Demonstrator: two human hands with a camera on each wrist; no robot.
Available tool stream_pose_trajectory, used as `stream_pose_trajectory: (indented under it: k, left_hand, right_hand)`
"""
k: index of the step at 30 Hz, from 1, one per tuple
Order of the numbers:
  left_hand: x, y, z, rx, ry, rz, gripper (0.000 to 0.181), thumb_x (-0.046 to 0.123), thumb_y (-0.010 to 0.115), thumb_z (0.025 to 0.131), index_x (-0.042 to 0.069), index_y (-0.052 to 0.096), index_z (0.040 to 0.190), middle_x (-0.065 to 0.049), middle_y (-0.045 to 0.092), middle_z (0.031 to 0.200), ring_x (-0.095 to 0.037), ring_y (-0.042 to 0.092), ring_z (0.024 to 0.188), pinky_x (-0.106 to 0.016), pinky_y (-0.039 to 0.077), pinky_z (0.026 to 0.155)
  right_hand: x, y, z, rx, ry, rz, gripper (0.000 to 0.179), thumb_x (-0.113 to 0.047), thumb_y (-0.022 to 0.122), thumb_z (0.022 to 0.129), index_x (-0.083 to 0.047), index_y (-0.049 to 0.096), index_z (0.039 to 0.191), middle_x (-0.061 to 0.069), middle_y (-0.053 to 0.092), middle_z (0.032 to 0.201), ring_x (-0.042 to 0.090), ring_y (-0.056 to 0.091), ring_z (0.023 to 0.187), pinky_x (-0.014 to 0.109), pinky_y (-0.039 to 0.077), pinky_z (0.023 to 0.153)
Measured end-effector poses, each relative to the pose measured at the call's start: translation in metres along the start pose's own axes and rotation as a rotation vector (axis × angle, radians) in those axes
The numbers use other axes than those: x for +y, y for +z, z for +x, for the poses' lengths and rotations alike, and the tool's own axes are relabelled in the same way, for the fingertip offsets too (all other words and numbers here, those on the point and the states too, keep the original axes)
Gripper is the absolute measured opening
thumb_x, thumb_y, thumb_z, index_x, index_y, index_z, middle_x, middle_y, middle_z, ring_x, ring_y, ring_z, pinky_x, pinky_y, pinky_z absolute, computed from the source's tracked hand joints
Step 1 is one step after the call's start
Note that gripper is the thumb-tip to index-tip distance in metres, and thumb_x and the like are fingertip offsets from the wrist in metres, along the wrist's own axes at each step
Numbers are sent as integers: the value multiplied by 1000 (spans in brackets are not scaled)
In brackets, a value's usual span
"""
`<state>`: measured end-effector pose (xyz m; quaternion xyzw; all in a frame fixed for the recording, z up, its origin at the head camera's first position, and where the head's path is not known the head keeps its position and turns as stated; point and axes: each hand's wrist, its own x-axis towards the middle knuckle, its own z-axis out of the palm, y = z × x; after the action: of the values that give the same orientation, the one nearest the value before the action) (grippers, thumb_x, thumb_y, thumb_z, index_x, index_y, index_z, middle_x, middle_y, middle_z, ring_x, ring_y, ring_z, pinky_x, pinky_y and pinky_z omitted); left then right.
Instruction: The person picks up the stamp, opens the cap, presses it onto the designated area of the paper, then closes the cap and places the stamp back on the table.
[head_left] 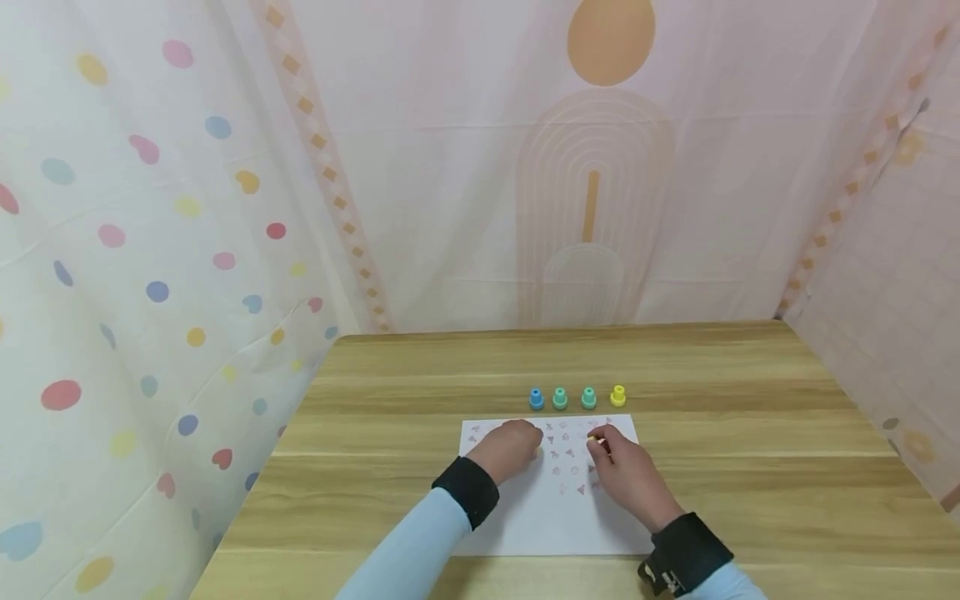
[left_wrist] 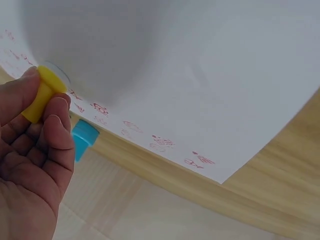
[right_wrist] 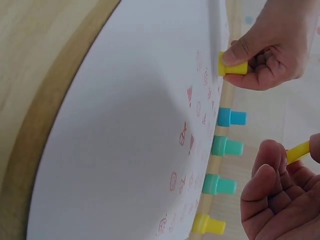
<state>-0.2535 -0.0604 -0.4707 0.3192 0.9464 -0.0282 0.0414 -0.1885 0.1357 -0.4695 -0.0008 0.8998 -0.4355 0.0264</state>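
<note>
A sheet of white paper [head_left: 540, 525] lies on the table, its far half bearing rows of small red stamped pictures [left_wrist: 100, 108]. Over the printed part, my left hand [head_left: 506, 452] pinches a yellow stamp [left_wrist: 44, 97] between thumb and fingers; in the right wrist view its wide end is right at the paper. My right hand [head_left: 630, 479], above the sheet's right side, grips a small yellow piece [right_wrist: 298, 152] with thumb and forefinger. Fingers hide most of that piece, and I cannot tell whether it is a cap or another stamp.
Just beyond the paper's far edge stand a blue stamp [head_left: 536, 399], two teal stamps [head_left: 560, 399] [head_left: 588, 399] and a yellow stamp [head_left: 618, 397] in a row. The wooden table [head_left: 420, 375] ends at a patterned curtain [head_left: 450, 208].
</note>
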Motion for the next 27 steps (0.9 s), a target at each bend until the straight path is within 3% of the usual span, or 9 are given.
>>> stream_pose_trajectory:
  k: [6, 13, 27]
  left_hand:
    - [2, -1, 3, 6, 19, 5, 11, 15, 68, 95, 11, 71, 105, -1, 70, 94, -14, 65, 90, -25, 52, 86]
    - [0, -4, 5, -15, -4, -22, 10, 14, 68, 95, 12, 71, 104, -1, 69, 92, -14, 64, 88, -26, 52, 85]
    - [-3, -3, 1, -39, 1, -46, 11, 13, 68, 95, 11, 71, 106, -2, 70, 96, -14, 63, 86, -26, 52, 86]
  right_hand:
    - [1, -2, -2, 16, 5, 27, 25, -17, 51, 104, -2, 56, 123, 7, 58, 91, 19, 51, 78, 32, 45, 65]
    - [-2, -3, -1, 18, 18, 41, 24, -17, 51, 104, -3, 56, 123, 9, 60, 95, 20, 52, 80, 32, 46, 68]
    - [2, -2, -5, 13, 22, 76, 25, -16, 49, 105, -1, 56, 124, 8, 62, 94, 18, 54, 79, 32, 46, 66]
